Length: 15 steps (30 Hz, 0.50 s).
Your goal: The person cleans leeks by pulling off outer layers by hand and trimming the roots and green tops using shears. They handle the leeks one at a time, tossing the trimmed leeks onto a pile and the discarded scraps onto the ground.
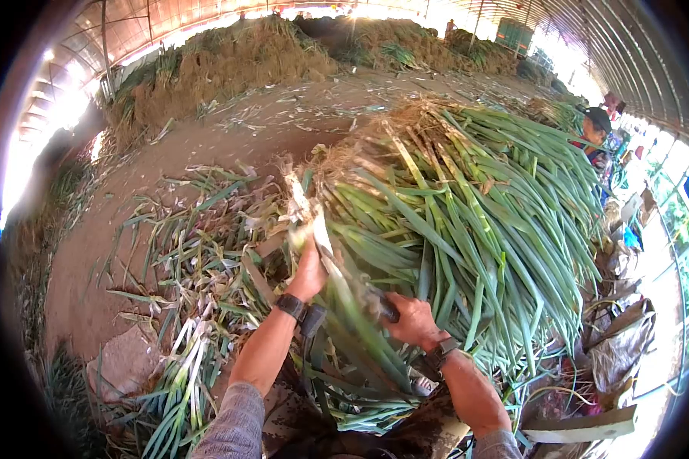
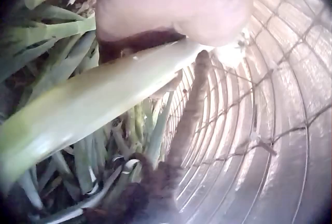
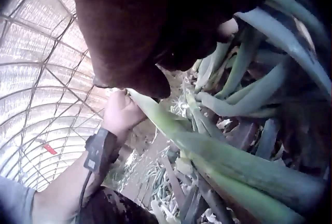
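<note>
Grasping the long white-and-green onion stalk (image 1: 345, 291) at frame centre is your left hand (image 1: 308, 273); at lower centre, your right hand (image 1: 415, 320) grips a dark, blurred object (image 1: 387, 308). Heaped long green-leaved onions (image 1: 482, 222) spread right of centre.

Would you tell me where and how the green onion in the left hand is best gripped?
I'd grip the green onion by its pale shaft, coming from the person's left, fingers wrapped round, as the left hand does: the shaft is slim and straight, its root end slanting away from the body, its leaves trailing toward it.
</note>
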Each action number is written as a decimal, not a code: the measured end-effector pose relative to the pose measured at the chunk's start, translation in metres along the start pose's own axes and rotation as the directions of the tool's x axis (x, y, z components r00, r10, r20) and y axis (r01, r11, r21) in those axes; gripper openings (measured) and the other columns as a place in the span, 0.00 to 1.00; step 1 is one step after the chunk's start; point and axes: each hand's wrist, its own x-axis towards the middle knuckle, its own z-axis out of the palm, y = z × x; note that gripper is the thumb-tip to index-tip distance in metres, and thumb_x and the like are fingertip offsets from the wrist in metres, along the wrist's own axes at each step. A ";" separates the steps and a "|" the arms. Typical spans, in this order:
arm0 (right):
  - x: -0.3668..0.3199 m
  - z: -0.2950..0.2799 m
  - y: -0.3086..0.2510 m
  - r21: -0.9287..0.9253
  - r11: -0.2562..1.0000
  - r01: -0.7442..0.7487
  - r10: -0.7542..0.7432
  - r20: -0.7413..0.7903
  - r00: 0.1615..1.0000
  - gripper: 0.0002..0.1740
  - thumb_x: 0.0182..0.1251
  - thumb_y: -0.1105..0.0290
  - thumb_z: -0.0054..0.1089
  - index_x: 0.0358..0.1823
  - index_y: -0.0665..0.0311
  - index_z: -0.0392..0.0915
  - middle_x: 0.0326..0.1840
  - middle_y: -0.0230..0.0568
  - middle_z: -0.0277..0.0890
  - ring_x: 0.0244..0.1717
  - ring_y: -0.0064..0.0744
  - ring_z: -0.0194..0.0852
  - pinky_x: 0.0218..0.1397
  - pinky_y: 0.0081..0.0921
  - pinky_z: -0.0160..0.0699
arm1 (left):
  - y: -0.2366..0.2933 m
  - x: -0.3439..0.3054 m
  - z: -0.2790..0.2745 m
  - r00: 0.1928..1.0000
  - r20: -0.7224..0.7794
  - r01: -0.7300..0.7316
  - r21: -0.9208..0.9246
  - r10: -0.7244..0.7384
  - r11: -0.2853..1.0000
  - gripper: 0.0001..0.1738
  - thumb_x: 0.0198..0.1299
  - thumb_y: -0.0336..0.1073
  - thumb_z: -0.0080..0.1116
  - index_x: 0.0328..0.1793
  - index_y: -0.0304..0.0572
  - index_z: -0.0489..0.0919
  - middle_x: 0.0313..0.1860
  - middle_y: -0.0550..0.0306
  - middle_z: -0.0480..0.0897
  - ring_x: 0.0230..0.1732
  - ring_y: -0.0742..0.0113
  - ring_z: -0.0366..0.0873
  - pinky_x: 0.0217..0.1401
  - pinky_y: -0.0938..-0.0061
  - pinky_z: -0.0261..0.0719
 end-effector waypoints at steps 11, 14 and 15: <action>0.021 -0.009 -0.019 -0.027 0.993 -0.115 0.116 0.038 0.992 0.26 0.56 0.60 0.69 0.55 0.63 0.79 0.41 0.54 0.84 0.42 0.57 0.83 0.46 0.46 0.82 | 0.016 -0.004 0.016 0.987 0.141 0.086 -0.053 -0.078 0.995 0.37 0.64 0.80 0.37 0.33 0.54 0.70 0.17 0.65 0.62 0.24 0.65 0.63 0.29 0.63 0.67; 0.025 -0.006 -0.019 0.042 0.998 0.054 -0.054 -0.017 0.998 0.25 0.57 0.60 0.68 0.54 0.63 0.79 0.39 0.55 0.84 0.41 0.57 0.82 0.45 0.47 0.81 | 0.014 -0.006 0.016 0.987 0.124 0.112 -0.060 -0.103 0.992 0.36 0.64 0.80 0.38 0.32 0.54 0.69 0.16 0.65 0.61 0.23 0.65 0.63 0.27 0.63 0.66; 0.031 -0.009 -0.022 0.049 0.998 -0.026 0.028 -0.032 0.999 0.25 0.56 0.60 0.68 0.54 0.63 0.79 0.38 0.55 0.83 0.40 0.58 0.82 0.45 0.47 0.81 | 0.013 -0.006 0.014 0.987 0.121 0.115 -0.066 -0.106 0.991 0.36 0.64 0.79 0.39 0.32 0.54 0.69 0.16 0.65 0.61 0.22 0.65 0.62 0.26 0.65 0.66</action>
